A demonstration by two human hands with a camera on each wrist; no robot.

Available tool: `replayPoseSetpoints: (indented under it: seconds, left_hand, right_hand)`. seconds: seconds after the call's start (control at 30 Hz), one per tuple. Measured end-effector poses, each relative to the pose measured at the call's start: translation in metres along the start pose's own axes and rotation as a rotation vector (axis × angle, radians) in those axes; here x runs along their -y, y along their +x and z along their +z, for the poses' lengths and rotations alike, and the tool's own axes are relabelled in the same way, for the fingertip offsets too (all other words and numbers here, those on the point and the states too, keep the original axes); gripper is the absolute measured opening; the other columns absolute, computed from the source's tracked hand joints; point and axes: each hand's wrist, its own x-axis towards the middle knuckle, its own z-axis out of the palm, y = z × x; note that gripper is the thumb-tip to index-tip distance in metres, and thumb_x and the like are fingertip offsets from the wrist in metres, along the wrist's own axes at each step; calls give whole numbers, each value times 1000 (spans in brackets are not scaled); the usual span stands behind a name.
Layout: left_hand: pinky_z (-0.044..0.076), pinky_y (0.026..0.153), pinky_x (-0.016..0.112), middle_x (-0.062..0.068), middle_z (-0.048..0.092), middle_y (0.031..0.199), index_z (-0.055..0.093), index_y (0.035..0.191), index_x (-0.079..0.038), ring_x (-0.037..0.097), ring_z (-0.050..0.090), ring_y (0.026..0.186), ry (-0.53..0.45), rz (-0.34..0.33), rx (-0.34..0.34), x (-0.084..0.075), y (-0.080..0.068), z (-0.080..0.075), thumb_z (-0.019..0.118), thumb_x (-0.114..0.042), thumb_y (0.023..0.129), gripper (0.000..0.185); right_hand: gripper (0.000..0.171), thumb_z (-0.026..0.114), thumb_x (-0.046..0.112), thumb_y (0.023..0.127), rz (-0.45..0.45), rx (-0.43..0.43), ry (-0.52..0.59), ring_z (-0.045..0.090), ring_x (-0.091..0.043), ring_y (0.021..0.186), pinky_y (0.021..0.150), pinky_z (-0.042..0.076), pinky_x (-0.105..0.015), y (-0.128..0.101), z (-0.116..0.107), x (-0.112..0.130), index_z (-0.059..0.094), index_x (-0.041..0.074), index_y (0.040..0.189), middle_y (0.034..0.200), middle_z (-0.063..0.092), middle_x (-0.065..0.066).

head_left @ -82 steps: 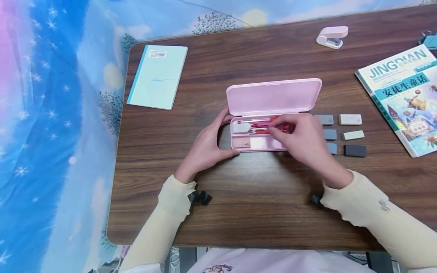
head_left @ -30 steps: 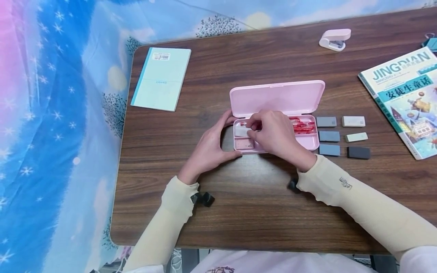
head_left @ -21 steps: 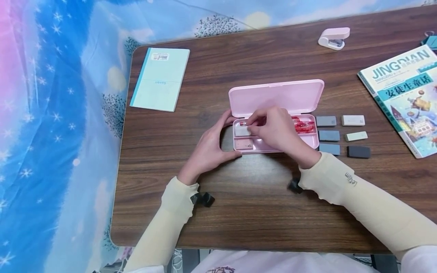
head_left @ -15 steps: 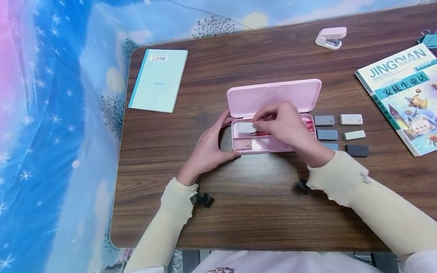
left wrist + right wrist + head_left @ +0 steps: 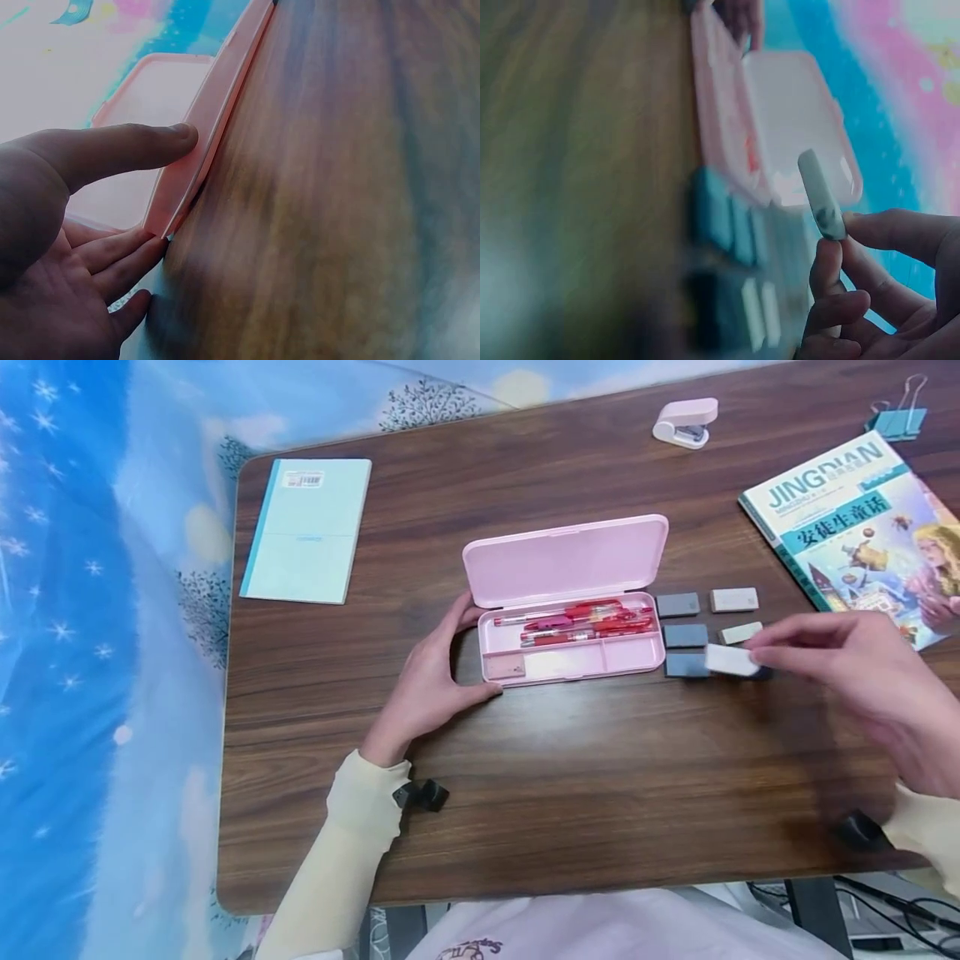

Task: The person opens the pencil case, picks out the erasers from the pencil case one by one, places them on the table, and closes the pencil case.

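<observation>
A pink pencil case (image 5: 570,556) lies with its lid raised, several red pens (image 5: 592,625) in its long compartment and a small pink block (image 5: 506,666) at its front left. My left hand (image 5: 427,681) holds the case's left end, thumb at the front side (image 5: 176,142) and fingers round the back corner. To the right of the case, my right hand (image 5: 847,681) pinches a white eraser (image 5: 729,660) between thumb and fingertips. That eraser overlaps a dark eraser (image 5: 764,673) in the head view. In the right wrist view the held eraser (image 5: 820,196) is tilted, clear of the others.
Blue-grey erasers (image 5: 686,636) form a column beside the case; a white eraser (image 5: 733,600) and a pale green one (image 5: 741,632) lie right of them. Around stand a notebook (image 5: 307,535), a pink stapler (image 5: 686,422), a storybook (image 5: 817,527) and a teal binder clip (image 5: 898,422).
My right hand has lifted the white eraser out of the case's left end and carried it right, over the eraser rows. The left hand stays on the case; the head view has shifted.
</observation>
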Motion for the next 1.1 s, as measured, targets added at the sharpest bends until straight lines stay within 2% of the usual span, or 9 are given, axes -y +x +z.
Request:
replayPoseSetpoints:
  seconds: [0.13,0.23,0.37,0.6,0.93,1.1]
  left_hand:
    - [29,118,40,-5,50,151,21,161,-18,8,38,142,5,4,-4,1,1,1,91,-26,74,112]
    - [29,118,40,-5,50,150,22,161,-19,8,39,142,7,7,-11,2,1,0,92,-25,74,112]
    - [29,118,40,-5,51,150,23,160,-20,8,39,142,11,17,-14,3,1,0,91,-26,74,110]
    - [29,118,40,-5,51,149,23,160,-20,8,39,142,18,26,-11,2,3,2,92,-27,73,111]
    - [29,118,40,-6,51,150,22,160,-21,8,39,142,20,9,-14,3,-1,-2,92,-27,74,111]
    - [29,118,39,-8,50,150,21,161,-23,6,38,142,18,17,-1,3,2,2,91,-30,74,112]
  right_hand:
    - [36,65,53,94,44,18,-34,38,-24,115,94,30,-46,-10,-8,-32,74,29,120,102,64,29]
    - [38,64,49,96,34,14,-63,41,-23,113,91,35,-40,-10,-4,-45,74,21,120,96,66,31]
    - [38,66,44,96,-1,-33,-103,47,-20,106,81,41,-26,-9,4,-54,75,13,118,93,67,30]
    - [40,66,45,96,-16,-97,-107,47,-18,105,78,40,-24,-8,9,-59,75,12,117,89,64,32]
    - [36,68,39,96,-79,-240,-157,51,-11,87,70,39,-25,-9,15,-52,75,8,112,80,62,33]
    - [37,66,40,96,-117,-287,-114,48,-17,87,66,40,-23,-18,15,-17,73,9,114,90,64,20]
